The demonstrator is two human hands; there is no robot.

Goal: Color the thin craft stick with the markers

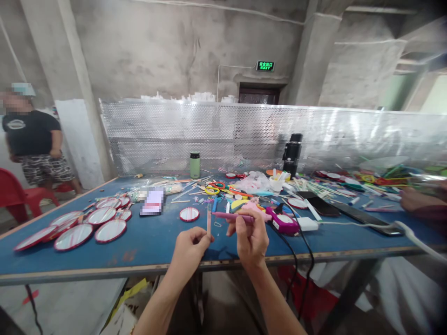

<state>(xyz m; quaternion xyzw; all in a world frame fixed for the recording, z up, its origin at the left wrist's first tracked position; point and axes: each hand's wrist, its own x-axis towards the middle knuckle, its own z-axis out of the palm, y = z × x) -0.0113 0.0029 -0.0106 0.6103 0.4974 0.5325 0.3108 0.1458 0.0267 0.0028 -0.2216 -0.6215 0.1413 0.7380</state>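
Note:
My left hand (190,244) is closed in a pinch on a thin pale strip (208,219) that stands upright above the fingers. My right hand (249,237) is wrapped round a magenta pen-like tool (232,216) held level, its tip pointing left toward the strip. Both hands hover over the front edge of the blue table (153,242). A small round red-rimmed mirror (189,214) lies just beyond my left hand.
Several larger red-rimmed mirrors (101,216) lie at the left. A magenta device (281,222) with black cables, phones (319,204), a green bottle (194,164) and coloured bits litter the middle. One person stands far left; another's hand (415,200) rests at the right.

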